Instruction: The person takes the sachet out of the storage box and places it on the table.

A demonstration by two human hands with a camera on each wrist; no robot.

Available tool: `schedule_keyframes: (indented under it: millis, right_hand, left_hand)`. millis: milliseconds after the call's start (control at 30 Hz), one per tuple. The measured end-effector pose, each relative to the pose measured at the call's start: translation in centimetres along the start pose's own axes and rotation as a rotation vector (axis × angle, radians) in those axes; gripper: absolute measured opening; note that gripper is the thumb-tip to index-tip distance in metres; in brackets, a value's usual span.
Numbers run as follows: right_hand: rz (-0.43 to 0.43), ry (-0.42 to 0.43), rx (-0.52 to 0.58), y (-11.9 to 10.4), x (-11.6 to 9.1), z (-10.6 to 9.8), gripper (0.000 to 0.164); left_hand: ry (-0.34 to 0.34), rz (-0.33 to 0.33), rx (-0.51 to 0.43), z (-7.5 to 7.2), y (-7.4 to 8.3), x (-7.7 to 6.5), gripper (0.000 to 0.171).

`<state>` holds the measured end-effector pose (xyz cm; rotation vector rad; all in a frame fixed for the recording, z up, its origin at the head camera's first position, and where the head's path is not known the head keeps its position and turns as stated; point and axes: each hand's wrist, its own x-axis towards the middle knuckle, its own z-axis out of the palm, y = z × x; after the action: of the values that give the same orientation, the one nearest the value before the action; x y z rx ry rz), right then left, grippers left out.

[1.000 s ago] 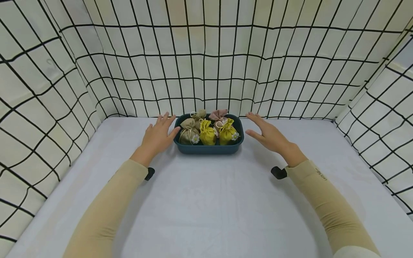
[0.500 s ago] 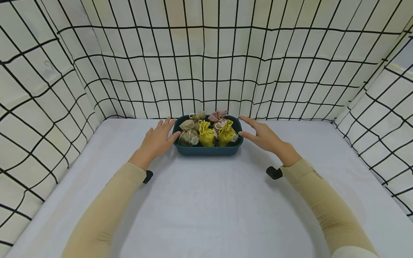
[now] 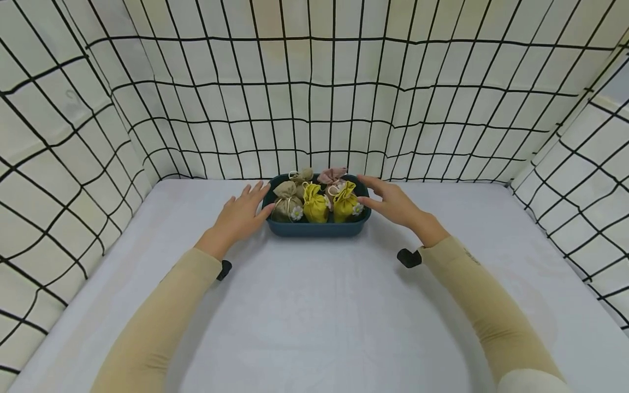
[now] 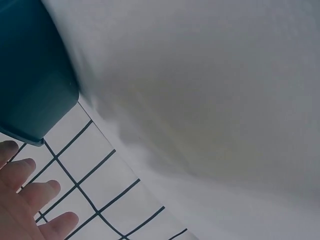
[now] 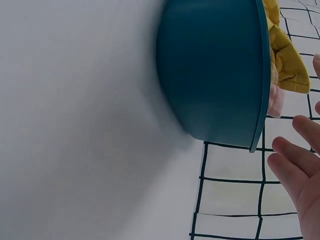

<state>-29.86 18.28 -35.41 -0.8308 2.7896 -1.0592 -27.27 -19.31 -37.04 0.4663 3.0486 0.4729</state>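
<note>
A dark teal plastic basin (image 3: 316,229) stands at the back of the table, holding several small drawstring pouches. In front are an olive pouch (image 3: 287,204) and two yellow ones, the right yellow pouch (image 3: 345,203) bearing a white flower. Behind them sit a pink pouch (image 3: 332,175) and another olive one. My left hand (image 3: 239,213) is spread at the basin's left rim, its fingers relaxed. My right hand (image 3: 397,203) reaches over the right rim, thumb close to the right yellow pouch; contact there cannot be told. Neither hand holds anything.
Black grid netting (image 3: 334,103) over pale cloth walls in the table on the back and both sides, its back panel right behind the basin. A white cloth (image 3: 314,316) covers the table. Each wrist carries a small black camera (image 3: 409,258).
My right hand has moved left, from beside the basin to over its right rim. My left hand has shifted only slightly at the left rim. Basin and pouches stay put.
</note>
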Motion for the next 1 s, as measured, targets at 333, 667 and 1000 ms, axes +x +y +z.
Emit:
schedule_keyframes:
  millis: [333, 667, 1000]
  right_hand:
    - [-0.020, -0.014, 0.039, -0.7, 1.1, 0.2, 0.067]
    - [-0.004, -0.035, 0.048, -0.6, 1.9, 0.5, 0.068]
    - [0.004, -0.073, 0.076, -0.7, 2.2, 0.1, 0.072]
  left_hand:
    - [-0.023, 0.017, 0.019, -0.1, 0.0, 0.0, 0.068]
    - [-0.049, 0.026, 0.001, 0.0, -0.3, -0.2, 0.074]
    - [-0.087, 0.039, -0.009, 0.4, -0.4, 0.0, 0.081]
